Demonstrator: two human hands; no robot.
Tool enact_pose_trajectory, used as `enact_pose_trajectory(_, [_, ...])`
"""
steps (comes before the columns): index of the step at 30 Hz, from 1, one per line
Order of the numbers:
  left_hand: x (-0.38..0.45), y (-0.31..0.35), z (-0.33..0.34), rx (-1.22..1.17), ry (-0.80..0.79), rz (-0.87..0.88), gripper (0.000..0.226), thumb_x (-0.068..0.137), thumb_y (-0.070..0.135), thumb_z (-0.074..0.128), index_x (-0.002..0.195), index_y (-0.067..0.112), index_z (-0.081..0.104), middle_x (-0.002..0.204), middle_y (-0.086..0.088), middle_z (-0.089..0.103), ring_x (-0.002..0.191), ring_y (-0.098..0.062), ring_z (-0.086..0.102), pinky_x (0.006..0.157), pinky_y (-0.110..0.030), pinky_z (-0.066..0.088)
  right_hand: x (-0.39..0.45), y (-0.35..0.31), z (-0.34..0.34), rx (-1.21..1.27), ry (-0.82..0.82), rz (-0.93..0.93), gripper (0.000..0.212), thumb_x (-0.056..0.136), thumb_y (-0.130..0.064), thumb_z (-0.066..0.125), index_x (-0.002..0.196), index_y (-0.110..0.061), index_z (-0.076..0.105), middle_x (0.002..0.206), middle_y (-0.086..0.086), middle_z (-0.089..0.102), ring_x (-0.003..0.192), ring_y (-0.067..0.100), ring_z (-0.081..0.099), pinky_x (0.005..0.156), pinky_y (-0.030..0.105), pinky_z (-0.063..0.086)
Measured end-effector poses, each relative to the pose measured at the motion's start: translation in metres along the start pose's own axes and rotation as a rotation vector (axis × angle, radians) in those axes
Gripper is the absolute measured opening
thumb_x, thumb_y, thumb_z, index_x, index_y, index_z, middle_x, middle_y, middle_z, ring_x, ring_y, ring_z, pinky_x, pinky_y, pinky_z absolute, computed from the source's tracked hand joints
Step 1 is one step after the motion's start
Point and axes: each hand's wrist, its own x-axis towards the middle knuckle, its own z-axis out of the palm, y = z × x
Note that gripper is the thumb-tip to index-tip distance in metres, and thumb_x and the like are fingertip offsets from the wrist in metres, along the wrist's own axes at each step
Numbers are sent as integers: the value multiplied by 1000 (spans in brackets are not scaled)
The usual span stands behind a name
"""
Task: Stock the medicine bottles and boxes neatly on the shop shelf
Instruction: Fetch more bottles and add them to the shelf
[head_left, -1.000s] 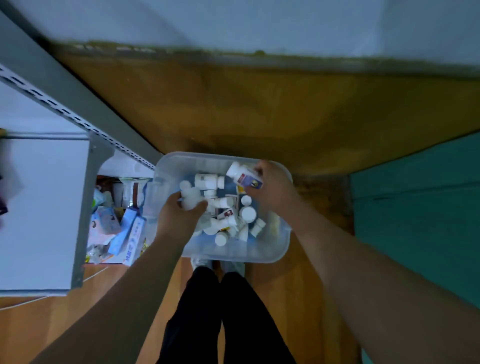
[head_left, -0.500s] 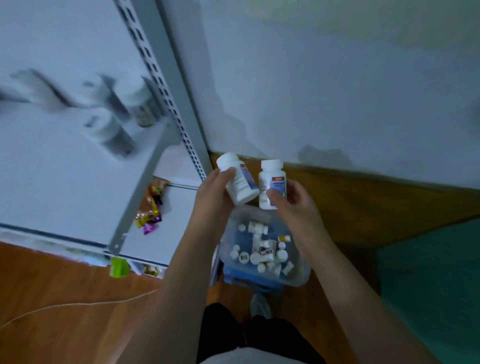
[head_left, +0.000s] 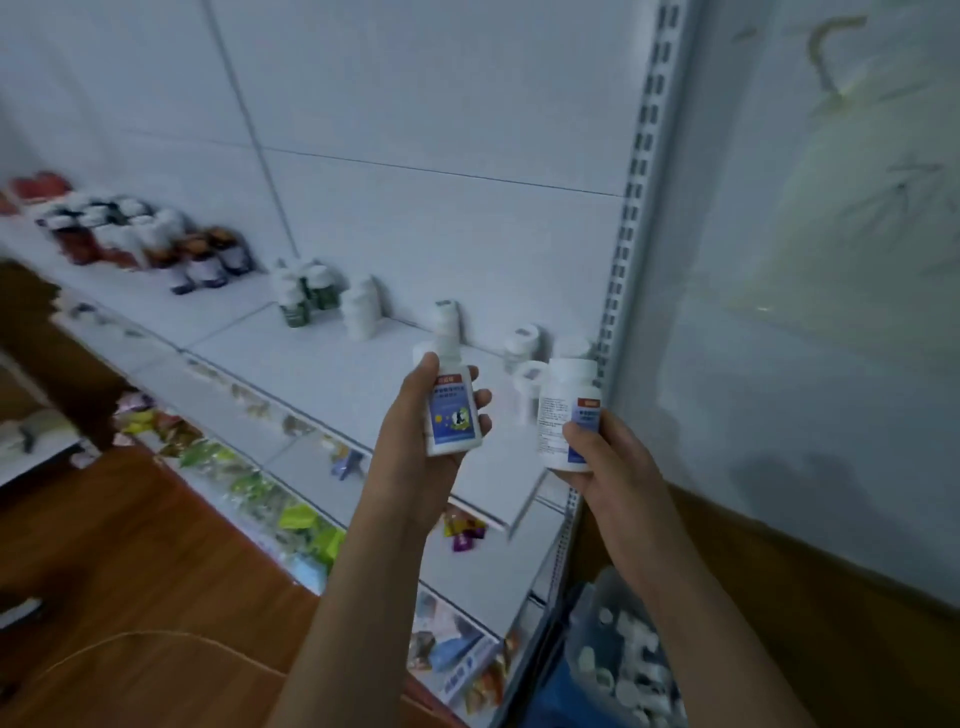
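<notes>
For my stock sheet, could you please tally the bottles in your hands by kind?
slim white bottle, in the left hand: 1
wide white bottle, in the right hand: 1
Total: 2

A small shop: white metal shelving (head_left: 332, 358) with slotted uprights carries rows of medicine bottles (head_left: 202, 260), with colourful packaged goods (head_left: 291, 519) on the lower shelf, above a wooden floor (head_left: 130, 561).

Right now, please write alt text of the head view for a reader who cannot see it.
Each hand holds a white bottle before a white shelf: left hand a bottle, right hand a wider bottle. More bottles stand on the shelf; a bin of bottles sits below.
</notes>
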Motion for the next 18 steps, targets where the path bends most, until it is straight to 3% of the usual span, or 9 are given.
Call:
enact_pose_trajectory(3, [-20, 36, -57, 7, 144, 63, 40, 78, 43, 59, 104, 13, 66, 85, -1, 73, 76, -13, 68, 68, -29, 52, -11, 10, 60, -49, -80, -9, 17, 96, -23, 59, 110, -29, 66, 108, -5, 74, 103, 16, 70, 101, 45, 50])
enact_pose_trajectory(7, [-44, 74, -125, -42, 257, 69, 26, 94, 39, 55, 98, 15, 65, 70, -1, 65, 60, -12, 64, 63, -31, 54, -27, 29, 131, -111, -161, -22, 32, 81, -44, 68, 112, -33, 67, 109, -6, 73, 104, 17, 69, 100, 54, 49])
enact_pose_trajectory(9, [-52, 85, -152, -45, 278, 63, 26, 95, 40, 55, 98, 15, 63, 64, 0, 65, 54, -11, 64, 52, -25, 53, -30, 43, 160, -88, -164, -7, 25, 87, -39, 67, 111, -31, 67, 106, -5, 74, 100, 18, 70, 98, 58, 49])
enact_pose_trajectory(12, [-59, 96, -184, -18, 300, 48, 27, 96, 40, 55, 104, 15, 62, 63, 1, 68, 54, -11, 66, 50, -22, 53, -32, 59, 194, 61, -158, 76, 18, 95, -16, 58, 111, -19, 65, 99, -2, 76, 95, 15, 72, 92, 39, 56])
enact_pose_trajectory(14, [-58, 102, -200, 18, 331, 36, 29, 94, 42, 58, 104, 16, 64, 67, 0, 68, 56, -12, 65, 53, -23, 53, -31, 64, 209, 116, -166, 111, 19, 95, -11, 56, 111, -15, 65, 104, 2, 75, 99, 17, 71, 87, 31, 58])
enact_pose_trajectory(18, [-38, 109, -225, 19, 390, 16, 33, 93, 43, 60, 110, 15, 66, 78, -4, 68, 65, -16, 64, 57, -27, 54, -14, 69, 228, 90, -140, 118, 17, 96, -14, 57, 110, -19, 65, 106, 3, 74, 104, 23, 69, 95, 38, 53])
